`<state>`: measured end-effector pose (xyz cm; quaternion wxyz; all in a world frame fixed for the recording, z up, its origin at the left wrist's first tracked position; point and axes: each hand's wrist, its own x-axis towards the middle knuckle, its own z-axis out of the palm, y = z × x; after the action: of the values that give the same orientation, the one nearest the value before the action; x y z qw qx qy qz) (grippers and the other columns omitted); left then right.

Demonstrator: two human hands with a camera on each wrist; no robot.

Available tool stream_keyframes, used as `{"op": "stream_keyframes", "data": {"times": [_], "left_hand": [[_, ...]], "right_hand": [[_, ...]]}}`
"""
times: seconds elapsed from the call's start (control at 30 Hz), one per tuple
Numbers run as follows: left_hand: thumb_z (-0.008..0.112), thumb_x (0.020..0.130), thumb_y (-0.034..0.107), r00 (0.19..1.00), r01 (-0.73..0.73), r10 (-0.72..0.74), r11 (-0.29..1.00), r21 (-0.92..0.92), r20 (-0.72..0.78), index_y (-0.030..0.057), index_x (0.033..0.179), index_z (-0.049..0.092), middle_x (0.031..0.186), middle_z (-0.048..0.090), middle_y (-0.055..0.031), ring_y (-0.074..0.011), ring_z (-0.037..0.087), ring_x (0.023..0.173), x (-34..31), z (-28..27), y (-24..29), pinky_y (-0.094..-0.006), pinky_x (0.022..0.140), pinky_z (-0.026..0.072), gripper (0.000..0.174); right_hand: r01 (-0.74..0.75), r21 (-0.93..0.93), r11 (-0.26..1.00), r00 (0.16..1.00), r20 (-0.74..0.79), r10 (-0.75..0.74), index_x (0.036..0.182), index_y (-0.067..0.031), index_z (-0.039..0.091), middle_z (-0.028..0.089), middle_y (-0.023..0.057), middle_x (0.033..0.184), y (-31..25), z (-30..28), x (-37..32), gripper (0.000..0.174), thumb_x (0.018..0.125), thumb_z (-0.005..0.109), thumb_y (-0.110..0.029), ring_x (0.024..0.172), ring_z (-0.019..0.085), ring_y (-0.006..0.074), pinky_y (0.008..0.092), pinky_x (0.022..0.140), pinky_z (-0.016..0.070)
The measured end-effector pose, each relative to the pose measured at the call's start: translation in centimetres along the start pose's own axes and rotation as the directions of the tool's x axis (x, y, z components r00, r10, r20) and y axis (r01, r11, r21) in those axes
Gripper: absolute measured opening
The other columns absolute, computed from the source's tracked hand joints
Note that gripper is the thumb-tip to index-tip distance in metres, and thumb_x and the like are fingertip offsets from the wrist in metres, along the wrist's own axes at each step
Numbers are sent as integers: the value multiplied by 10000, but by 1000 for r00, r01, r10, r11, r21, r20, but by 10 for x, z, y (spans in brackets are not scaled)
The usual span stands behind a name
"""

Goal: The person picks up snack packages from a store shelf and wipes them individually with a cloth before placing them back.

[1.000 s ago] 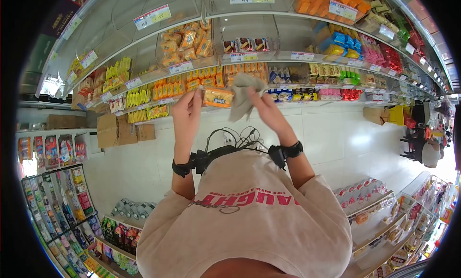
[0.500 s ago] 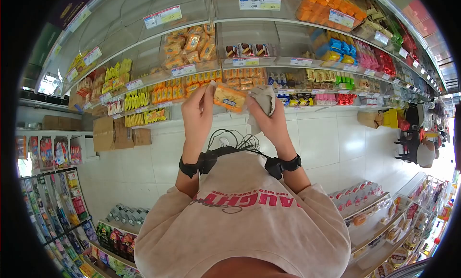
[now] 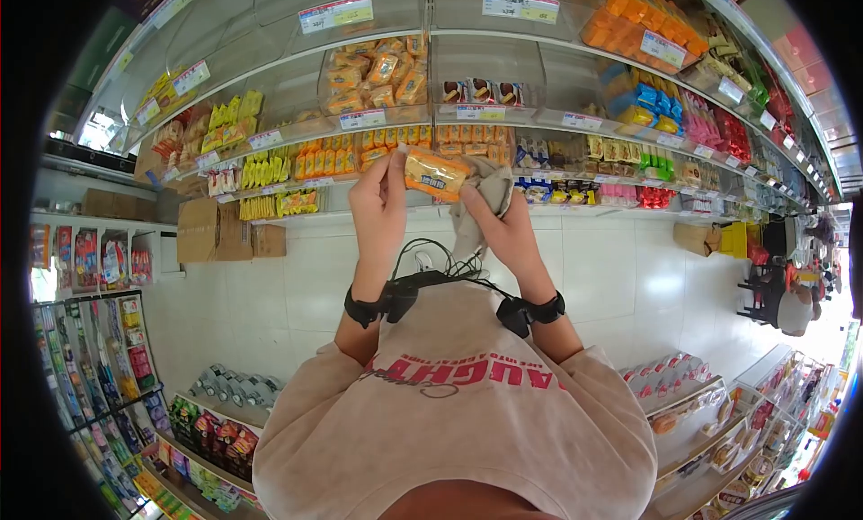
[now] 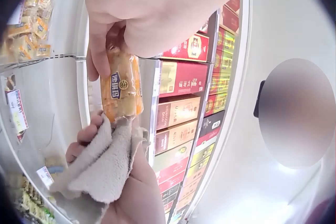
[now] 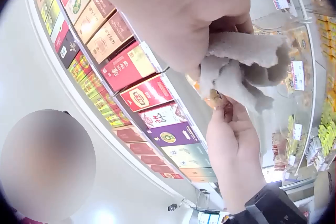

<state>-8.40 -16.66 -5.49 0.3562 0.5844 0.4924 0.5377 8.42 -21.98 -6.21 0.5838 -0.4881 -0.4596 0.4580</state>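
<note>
An orange-and-clear wrapped snack packet (image 3: 434, 173) with a blue label is held up in front of the shelves. My left hand (image 3: 378, 204) pinches its left end between thumb and fingers. At its other end my right hand (image 3: 505, 225) grips a bunched grey cloth (image 3: 471, 231), part of which hangs below the hand. In the left wrist view the cloth (image 4: 107, 169) meets the lower end of the packet (image 4: 122, 85), whose label faces that camera. From the right wrist, folds of the cloth (image 5: 244, 66) cover most of the packet.
Shelves ahead carry clear bins, including one of similar orange packets (image 3: 382, 75) and one of chocolate-coloured snacks (image 3: 481, 92). Price tags (image 3: 362, 119) line the shelf edges. Cardboard boxes (image 3: 216, 232) stand on the floor at left. Boxed goods (image 4: 181, 79) fill upper shelves. Cables (image 3: 440, 255) hang near the shirt.
The right hand has brought the cloth in against the packet's right end, and the cloth is more bunched. The left hand keeps its pinch; the packet has tilted, its right end lower.
</note>
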Motion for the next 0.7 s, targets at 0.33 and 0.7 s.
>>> {"op": "stream_keyframes", "data": {"times": [0.33,0.7], "left_hand": [[592,1051,93,999,-30,28,999,44,45,-58,1038,692,731,596,-4,-22,449,637,-2,0,4,-214,542,354,181],[562,1086,184,997,82,-80,982,-171,23,-75,1092,691,788,646,-3,-23,536,685,11,-6,-1,-210,598,453,289]], "right_hand": [[-96,-119,988,995,-8,95,1018,19,683,681,17,816,-9,-13,-1,190,931,721,-146,701,589,69,262,637,508],[-83,101,991,992,-88,92,1056,27,687,690,24,849,-1,-24,8,212,954,720,-157,739,614,75,260,657,513]]}}
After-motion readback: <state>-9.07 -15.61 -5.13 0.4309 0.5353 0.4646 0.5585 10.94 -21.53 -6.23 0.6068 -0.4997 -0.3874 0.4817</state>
